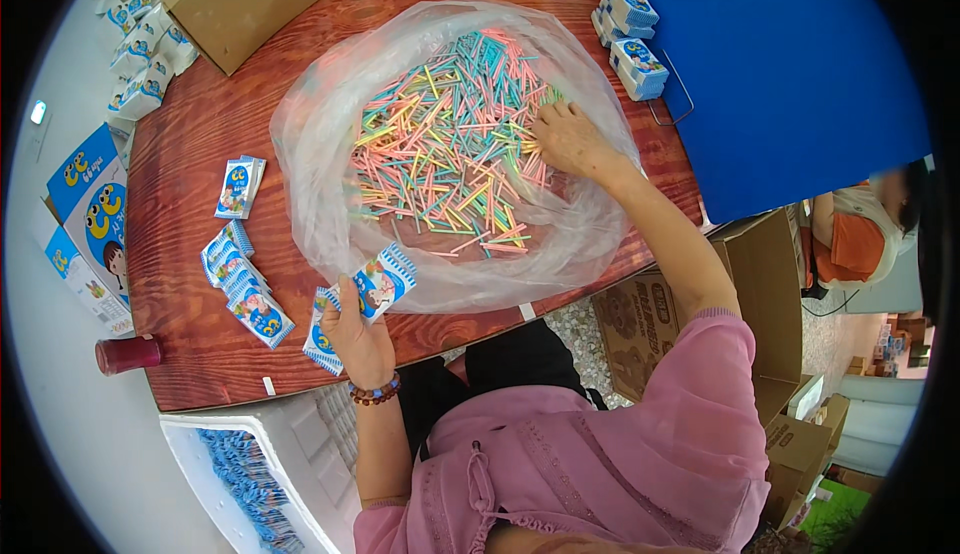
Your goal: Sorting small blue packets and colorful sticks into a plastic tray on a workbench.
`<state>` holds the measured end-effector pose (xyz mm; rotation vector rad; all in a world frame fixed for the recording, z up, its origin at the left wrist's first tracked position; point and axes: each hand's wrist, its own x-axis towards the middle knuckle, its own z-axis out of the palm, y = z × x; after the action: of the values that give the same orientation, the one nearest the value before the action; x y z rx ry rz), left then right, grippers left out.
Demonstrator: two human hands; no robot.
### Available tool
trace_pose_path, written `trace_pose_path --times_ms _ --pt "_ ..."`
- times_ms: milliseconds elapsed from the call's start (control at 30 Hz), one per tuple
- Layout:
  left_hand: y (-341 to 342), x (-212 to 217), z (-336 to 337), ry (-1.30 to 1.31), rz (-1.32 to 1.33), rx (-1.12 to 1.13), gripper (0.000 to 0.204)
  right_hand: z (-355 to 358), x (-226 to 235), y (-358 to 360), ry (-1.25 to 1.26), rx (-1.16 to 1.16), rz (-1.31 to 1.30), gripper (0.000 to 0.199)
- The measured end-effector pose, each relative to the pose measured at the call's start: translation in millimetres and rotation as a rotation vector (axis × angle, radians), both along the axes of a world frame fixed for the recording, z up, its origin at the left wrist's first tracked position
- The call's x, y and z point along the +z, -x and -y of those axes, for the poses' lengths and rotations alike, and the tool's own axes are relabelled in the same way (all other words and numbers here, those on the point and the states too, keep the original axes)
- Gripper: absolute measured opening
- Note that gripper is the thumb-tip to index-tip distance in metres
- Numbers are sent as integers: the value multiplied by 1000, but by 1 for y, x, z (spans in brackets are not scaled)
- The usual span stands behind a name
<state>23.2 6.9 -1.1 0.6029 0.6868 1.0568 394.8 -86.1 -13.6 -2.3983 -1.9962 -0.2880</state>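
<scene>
A large clear plastic bag [318,169] lies spread wide on the table, holding a heap of thin pastel sticks [440,144] in pink, yellow, green and blue. My right hand [578,142] reaches in at the heap's right side, its fingers curled down on the sticks; the fingertips are partly hidden. Near the table's front edge, my left hand [362,342] is closed around small blue-and-white packets [385,282], which fan out on both sides of the thumb. Beyond it to the left, more such packets [243,284] lie overlapping in a row, with a small stack [240,188] behind them.
Cardboard boxes [255,4] stand along the far edge. Bundled packets [637,66] sit beside a blue panel [780,74] at the right. At the left are a dark red jar [128,355] and printed cartons [95,219]. A white foam box [180,444] of blue packets stands below the table.
</scene>
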Motion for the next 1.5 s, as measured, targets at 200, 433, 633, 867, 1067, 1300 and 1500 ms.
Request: trace_pose_path --times_ms 200,433,633,867,1067,1300,1500 --pt "0 -4 3 8 14 8 10 8 -19 -12 -32 -35 -169 19" --pt "3 1 4 -1 2 7 10 2 10 -7 -23 -220 -701 25" --pt "-6 1 8 -11 52 -38 11 -14 5 14 -305 -156 -1517 27" --pt "-4 -1 7 44 50 -45 12 -45 -7 73 -504 -304 -2193 21" --pt "-6 -8 1 136 60 -54 10 -55 18 123 -597 -15 -2274 20" --pt "-15 -2 0 111 93 -79 19 -48 76 217 -859 290 -2139 20" --pt "-21 1 1 82 82 -66 19 -52 74 244 -1027 198 -2135 18"
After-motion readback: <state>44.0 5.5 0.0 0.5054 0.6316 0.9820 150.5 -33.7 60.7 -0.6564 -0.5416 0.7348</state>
